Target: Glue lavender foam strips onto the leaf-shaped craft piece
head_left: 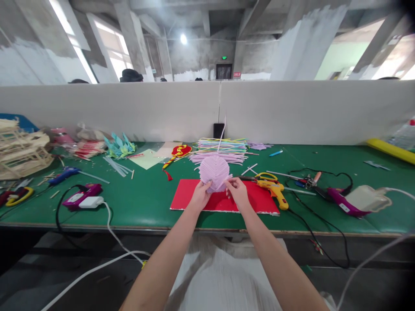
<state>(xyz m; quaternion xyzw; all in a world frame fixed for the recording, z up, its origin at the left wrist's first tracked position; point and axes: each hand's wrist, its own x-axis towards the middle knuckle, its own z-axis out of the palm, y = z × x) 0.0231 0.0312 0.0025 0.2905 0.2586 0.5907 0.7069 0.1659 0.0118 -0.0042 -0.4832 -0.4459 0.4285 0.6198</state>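
Note:
A lilac paper leaf point(214, 170) with folded ribs and a long thin stem pointing away from me is held up over a red board point(188, 196). My left hand point(201, 194) grips its lower left edge, thumb on top. At the lower right edge, my right hand point(237, 190) pinches the leaf's rim between thumb and fingers. Right of the board's middle lies a yellow glue gun point(274, 192), close to my right hand. Behind the leaf is a pile of pastel paper strips point(223, 149).
A red and yellow tasselled ornament point(180, 151) lies left of the strips. Teal folded paper point(119, 146) and a blue glue gun point(65, 175) are further left. Purple power sockets point(82, 196) with cables sit on both sides. A white partition point(145, 112) closes off the green table's back.

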